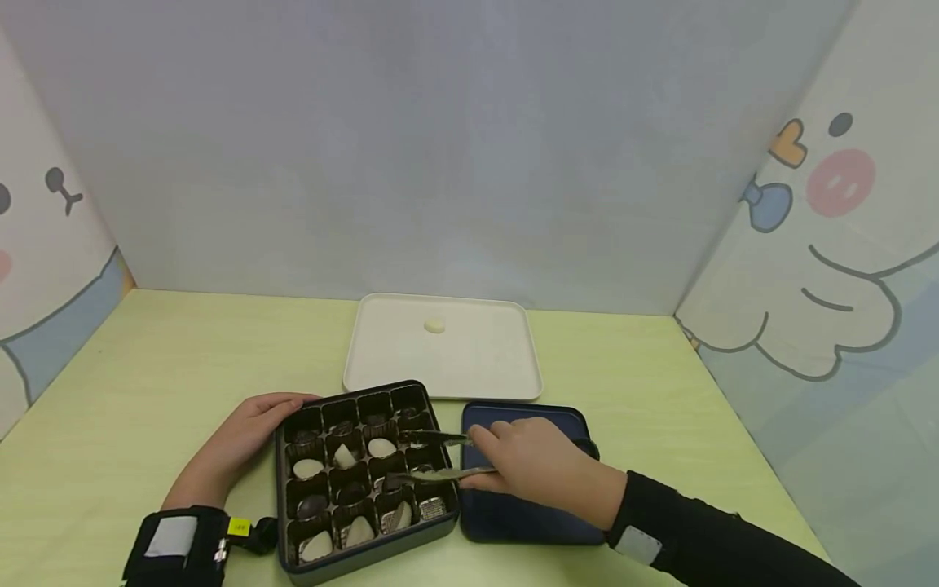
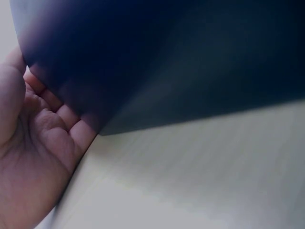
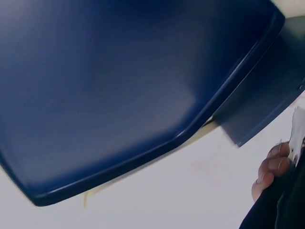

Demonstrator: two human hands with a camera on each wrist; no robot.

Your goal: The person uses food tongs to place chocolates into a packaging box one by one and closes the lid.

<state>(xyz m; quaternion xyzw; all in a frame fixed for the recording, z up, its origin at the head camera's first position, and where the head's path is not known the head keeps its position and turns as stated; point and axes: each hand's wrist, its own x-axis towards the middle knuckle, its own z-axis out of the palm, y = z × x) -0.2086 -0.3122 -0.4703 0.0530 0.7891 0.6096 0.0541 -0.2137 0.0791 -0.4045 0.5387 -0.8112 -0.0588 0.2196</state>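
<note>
A dark box of chocolates (image 1: 381, 549) sits tilted slightly on the table, its plastic insert divided into several compartments. White and dark chocolates fill many of them. At the box's back left corner, my left hand (image 1: 245, 436) grips it; the left wrist view shows the fingers (image 2: 78, 133) curled against the box underside or wall. My right hand (image 1: 539, 465) holds metal tongs (image 1: 447, 474) with their arms apart, tips over the right-hand compartments. Whether a chocolate lies between the tips cannot be told. Beneath the right hand lies a navy lid (image 1: 524, 522), large in the right wrist view.
Behind the box is a white tray (image 1: 484, 367) bearing a single pale chocolate (image 1: 434, 325). The pale yellow-green table (image 1: 213, 342) ends at a grey backdrop (image 1: 440, 163), with cartoon-printed cloth (image 1: 829, 269) on both sides. The lid lies close to the box's right side.
</note>
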